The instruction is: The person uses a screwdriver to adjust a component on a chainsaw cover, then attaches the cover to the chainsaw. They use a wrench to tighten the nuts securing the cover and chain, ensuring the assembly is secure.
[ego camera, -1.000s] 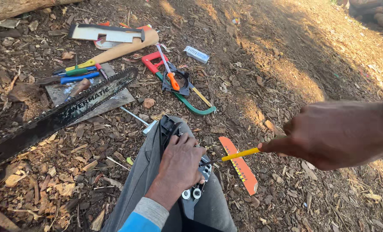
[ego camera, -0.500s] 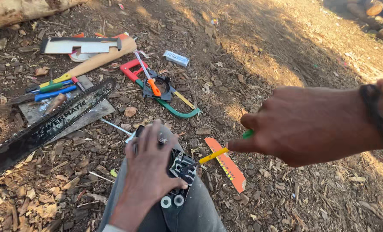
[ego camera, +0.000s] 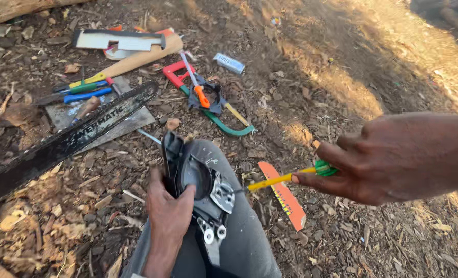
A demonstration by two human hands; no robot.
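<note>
The left hand (ego camera: 169, 208) was clamped on a dark machine cover (ego camera: 195, 180) propped on the knee (ego camera: 239, 226) — fingers wrapped round its edge. The right hand (ego camera: 393, 157) pinched a yellow screwdriver (ego camera: 285, 177) by its green handle, tip just at the cover — a chainsaw bar (ego camera: 69, 141) and an orange comb-like piece (ego camera: 283, 195) lay on the wood chips.

Bare ground (ego camera: 373, 62) strewn with wood chips and bark, mostly shaded, sunlit at right.

Chainsaw bar (ego camera: 69, 141) cut off at left edge
</note>
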